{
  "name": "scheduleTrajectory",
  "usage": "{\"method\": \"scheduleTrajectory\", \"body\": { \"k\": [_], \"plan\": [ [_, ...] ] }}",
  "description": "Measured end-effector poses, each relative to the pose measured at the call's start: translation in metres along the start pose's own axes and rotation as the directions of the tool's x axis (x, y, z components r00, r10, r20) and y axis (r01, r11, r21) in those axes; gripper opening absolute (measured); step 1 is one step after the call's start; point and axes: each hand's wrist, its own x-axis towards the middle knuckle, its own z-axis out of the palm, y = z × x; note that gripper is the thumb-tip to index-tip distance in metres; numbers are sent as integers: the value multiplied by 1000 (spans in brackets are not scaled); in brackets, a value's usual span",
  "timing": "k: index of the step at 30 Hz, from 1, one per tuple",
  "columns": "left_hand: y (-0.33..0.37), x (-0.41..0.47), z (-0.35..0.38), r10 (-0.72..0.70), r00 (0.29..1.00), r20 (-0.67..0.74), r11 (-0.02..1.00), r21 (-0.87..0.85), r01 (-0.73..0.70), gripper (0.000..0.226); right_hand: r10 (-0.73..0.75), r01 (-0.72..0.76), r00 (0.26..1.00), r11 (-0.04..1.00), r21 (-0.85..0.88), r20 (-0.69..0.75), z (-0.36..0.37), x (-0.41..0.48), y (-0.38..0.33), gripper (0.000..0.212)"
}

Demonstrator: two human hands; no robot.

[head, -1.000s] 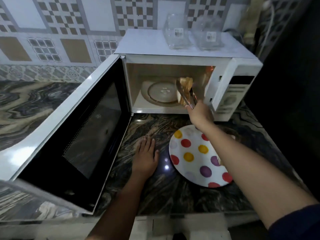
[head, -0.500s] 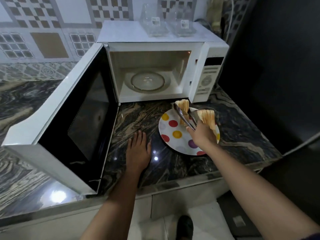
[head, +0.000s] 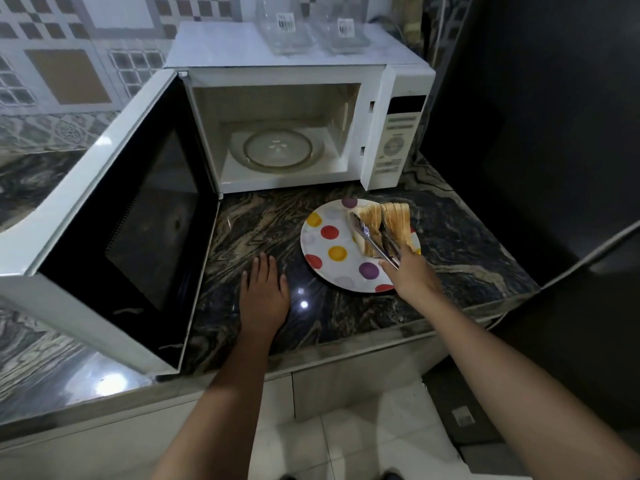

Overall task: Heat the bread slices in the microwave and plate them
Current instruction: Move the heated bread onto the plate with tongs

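Note:
A white microwave [head: 398, 140] stands at the back of the counter with its door [head: 114, 216] swung wide to the left; only the glass turntable [head: 278, 148] lies inside. In front of it sits a white plate with coloured dots [head: 332, 258]. Two stacks of bread slices [head: 394, 220] rest on the plate's far right part. My right hand [head: 410, 277] grips metal tongs [head: 372, 240], whose tips are at the bread over the plate. My left hand [head: 263, 296] lies flat on the counter, fingers apart, left of the plate.
The dark marbled counter [head: 467, 251] ends at a front edge just below my hands. Two clear glass containers [head: 311, 26] stand on top of the microwave. A dark wall closes off the right side. The open door takes up the counter's left half.
My right hand carried the bread in the tongs out of the microwave and down onto the dotted plate. The left hand stayed flat on the counter. The view pulled back.

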Motion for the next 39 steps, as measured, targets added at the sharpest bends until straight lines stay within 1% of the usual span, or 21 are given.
{"method": "scheduleTrajectory", "body": {
  "k": [2,3,6,7,13,19,21,24,26,30,32,33,34,35,36,37,38,39],
  "plan": [
    [4,-6,-2,-17,1000,-15,1000,-6,17,76,-12,12,1000,1000,-7,5,-3,-2,4,48],
    [6,-9,-2,-27,1000,-16,1000,-6,27,74,-16,16,1000,1000,-4,12,-4,-3,5,48],
    [10,-16,2,-68,998,12,998,16,68,56,-38,38,999,999,2,31,-9,-2,9,46],
    [12,-18,2,-83,996,22,996,14,83,54,-47,47,998,999,1,34,-10,-2,11,46],
    [26,-31,0,-145,987,73,989,29,143,55,-93,95,994,995,-31,54,-20,2,19,44],
    [37,-43,2,-193,976,98,981,32,191,54,-125,122,988,992,42,92,-28,3,24,50],
    [39,-50,2,-188,978,94,982,39,185,58,-125,119,987,991,62,98,-30,-1,24,52],
    [41,-61,-1,-182,978,104,983,35,180,74,-130,123,986,989,76,100,-36,-6,25,50],
    [46,-69,-4,-192,974,122,981,17,191,75,-137,131,986,989,66,96,-44,-9,26,47],
    [59,-83,-15,-190,970,152,982,37,186,57,-132,129,988,991,45,82,-62,-19,29,51],
    [65,-85,-22,-206,959,194,977,-7,212,58,-138,135,987,990,46,87,-70,-23,33,51],
    [69,-85,-25,-233,949,213,967,-50,248,58,-146,143,985,989,43,90,-75,-25,35,51],
    [73,-83,-29,-260,937,234,949,-115,292,53,-150,147,985,988,47,89,-81,-28,37,50],
    [82,-83,-38,-298,915,271,905,-224,361,44,-160,155,984,986,60,84,-87,-31,40,50],
    [92,-82,-45,-314,897,312,820,-387,422,36,-177,170,981,982,88,82,-92,-33,43,49],
    [103,-83,-54,-304,883,357,686,-561,463,33,-209,197,975,970,140,74,-97,-35,45,44],
    [112,-81,-61,-276,881,384,541,-696,473,37,-253,234,965,949,213,68,-102,-37,46,34],
    [123,-80,-69,-241,888,390,410,-789,458,44,-300,267,951,916,298,70,-108,-40,46,25]
  ]
}}
